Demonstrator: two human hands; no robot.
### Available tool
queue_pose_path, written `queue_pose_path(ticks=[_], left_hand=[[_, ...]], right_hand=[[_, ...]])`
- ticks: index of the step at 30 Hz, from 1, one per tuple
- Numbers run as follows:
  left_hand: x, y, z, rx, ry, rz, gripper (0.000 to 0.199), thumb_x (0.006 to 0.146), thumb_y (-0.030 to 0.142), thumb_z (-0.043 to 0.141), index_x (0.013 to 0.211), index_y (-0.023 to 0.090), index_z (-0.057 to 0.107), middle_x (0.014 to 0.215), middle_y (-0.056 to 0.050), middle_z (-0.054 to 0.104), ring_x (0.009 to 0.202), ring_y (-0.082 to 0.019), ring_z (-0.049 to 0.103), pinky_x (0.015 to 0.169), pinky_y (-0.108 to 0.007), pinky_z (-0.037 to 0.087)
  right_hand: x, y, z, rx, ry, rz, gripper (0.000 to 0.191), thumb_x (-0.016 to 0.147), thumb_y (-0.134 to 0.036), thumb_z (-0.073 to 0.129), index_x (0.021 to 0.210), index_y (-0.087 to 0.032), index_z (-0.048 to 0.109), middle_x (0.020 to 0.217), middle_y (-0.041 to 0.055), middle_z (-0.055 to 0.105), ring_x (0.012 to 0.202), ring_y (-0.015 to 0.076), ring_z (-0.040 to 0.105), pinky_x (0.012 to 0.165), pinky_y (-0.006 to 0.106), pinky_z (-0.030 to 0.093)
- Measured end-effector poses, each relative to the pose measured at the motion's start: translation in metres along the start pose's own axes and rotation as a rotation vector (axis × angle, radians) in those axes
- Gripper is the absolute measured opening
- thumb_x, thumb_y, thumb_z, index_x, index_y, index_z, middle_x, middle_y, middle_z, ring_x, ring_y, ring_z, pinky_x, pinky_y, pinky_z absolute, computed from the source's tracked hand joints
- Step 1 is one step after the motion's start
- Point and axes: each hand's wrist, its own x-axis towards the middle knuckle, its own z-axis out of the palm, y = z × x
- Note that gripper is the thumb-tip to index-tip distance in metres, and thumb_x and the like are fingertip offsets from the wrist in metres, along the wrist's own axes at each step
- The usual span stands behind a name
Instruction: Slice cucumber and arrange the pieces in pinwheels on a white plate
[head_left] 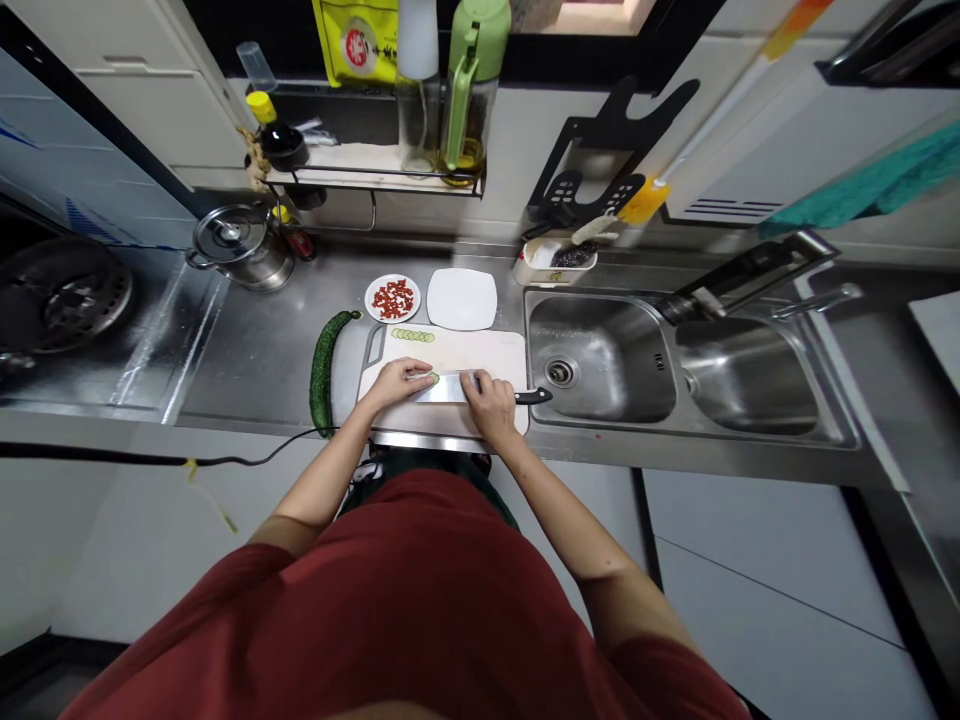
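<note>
The right grip clasps the knife blade, so slipping could cut the left grip, whose hold on the adjacent green slice I cannot tell.

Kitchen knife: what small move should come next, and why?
Probably ease the cucumber slice clear of the kitchen knife with the left hand, then lay it by the row of cucumber slices. The left hand is right at that slice, the right hand holds the knife, and the cutting board has bare space right of the row.
</note>
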Motion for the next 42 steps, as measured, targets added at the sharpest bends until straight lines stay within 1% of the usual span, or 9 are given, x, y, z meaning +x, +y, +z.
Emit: queue_pose_path(ticks=[3, 9, 12, 17, 23, 27, 30, 36, 42], left_hand=[[-0.002, 0.003, 0.002, 0.054, -0.019, 0.043, 0.033, 0.073, 0.045, 0.066, 0.095, 0.020, 0.071, 0.098, -0.006, 0.069, 0.090, -0.019, 0.062, 0.082, -0.029, 0.047], [-0.003, 0.002, 0.013, 0.185, 0.015, 0.050, 0.025, 0.073, 0.041, 0.067, 0.088, 0.021, 0.071, 0.089, -0.004, 0.068, 0.083, -0.018, 0.061, 0.079, -0.028, 0.046], [-0.003, -0.003, 0.019, 0.151, 0.063, 0.037, 0.022, 0.073, 0.040, 0.066, 0.081, 0.020, 0.070, 0.081, -0.003, 0.067, 0.075, -0.015, 0.059, 0.072, -0.027, 0.046], [0.002, -0.021, 0.025, -0.015, 0.149, -0.067, 0.025, 0.072, 0.042, 0.065, 0.080, 0.018, 0.067, 0.065, 0.000, 0.062, 0.059, -0.012, 0.053, 0.058, -0.023, 0.042], [0.034, -0.042, 0.028, -0.016, 0.258, -0.154, 0.025, 0.068, 0.041, 0.067, 0.079, 0.018, 0.067, 0.068, -0.001, 0.063, 0.062, -0.012, 0.055, 0.060, -0.023, 0.043], [0.063, -0.044, 0.027, 0.077, 0.296, -0.183, 0.019, 0.070, 0.035, 0.066, 0.079, 0.019, 0.068, 0.070, -0.001, 0.065, 0.064, -0.013, 0.057, 0.062, -0.025, 0.043], [0.074, -0.045, 0.025, 0.137, 0.303, -0.198, 0.016, 0.070, 0.030, 0.065, 0.080, 0.018, 0.068, 0.071, -0.001, 0.065, 0.065, -0.014, 0.057, 0.063, -0.025, 0.043], [0.062, -0.050, 0.028, 0.169, 0.254, -0.211, 0.018, 0.068, 0.028, 0.066, 0.084, 0.020, 0.068, 0.070, 0.000, 0.065, 0.065, -0.014, 0.058, 0.066, -0.026, 0.043], [0.043, -0.045, 0.035, 0.194, 0.262, -0.250, 0.018, 0.070, 0.026, 0.064, 0.087, 0.020, 0.068, 0.071, -0.001, 0.066, 0.068, -0.015, 0.059, 0.067, -0.026, 0.043]], right_hand=[[-0.002, 0.001, 0.000, 0.035, -0.019, -0.006, 0.049, 0.093, -0.016, 0.027, 0.140, -0.026, 0.037, 0.134, 0.0134, 0.041, 0.094, 0.0244, 0.041, 0.084, 0.038, 0.026], [-0.007, 0.000, 0.001, 0.045, -0.065, -0.014, 0.049, 0.092, -0.015, 0.031, 0.139, -0.025, 0.039, 0.133, 0.0141, 0.041, 0.095, 0.0244, 0.041, 0.085, 0.038, 0.026], [-0.011, 0.002, 0.006, 0.017, -0.057, -0.012, 0.048, 0.092, -0.015, 0.030, 0.139, -0.025, 0.039, 0.131, 0.0130, 0.042, 0.093, 0.0242, 0.040, 0.084, 0.037, 0.026], [-0.020, 0.009, 0.012, 0.000, -0.060, 0.006, 0.049, 0.091, -0.015, 0.032, 0.139, -0.025, 0.039, 0.129, 0.0128, 0.043, 0.092, 0.0241, 0.041, 0.083, 0.037, 0.026], [-0.030, 0.016, 0.017, 0.003, -0.087, 0.074, 0.048, 0.089, -0.017, 0.037, 0.136, -0.024, 0.044, 0.122, 0.0126, 0.046, 0.091, 0.0233, 0.042, 0.081, 0.035, 0.027], [-0.034, 0.015, 0.020, 0.011, -0.090, 0.116, 0.042, 0.092, -0.020, 0.036, 0.132, -0.024, 0.048, 0.116, 0.0110, 0.049, 0.089, 0.0215, 0.044, 0.079, 0.033, 0.027], [-0.036, 0.011, 0.019, 0.043, -0.101, 0.141, 0.039, 0.094, -0.024, 0.035, 0.130, -0.026, 0.050, 0.112, 0.0091, 0.052, 0.089, 0.0196, 0.047, 0.079, 0.031, 0.027], [-0.039, 0.007, 0.017, 0.179, -0.146, 0.234, 0.037, 0.098, -0.031, 0.031, 0.129, -0.027, 0.051, 0.109, 0.0059, 0.054, 0.086, 0.0156, 0.052, 0.075, 0.025, 0.032], [-0.031, 0.006, 0.012, 0.298, -0.129, 0.283, 0.038, 0.099, -0.034, 0.027, 0.127, -0.025, 0.051, 0.111, 0.0043, 0.054, 0.086, 0.0143, 0.055, 0.069, 0.024, 0.035]])
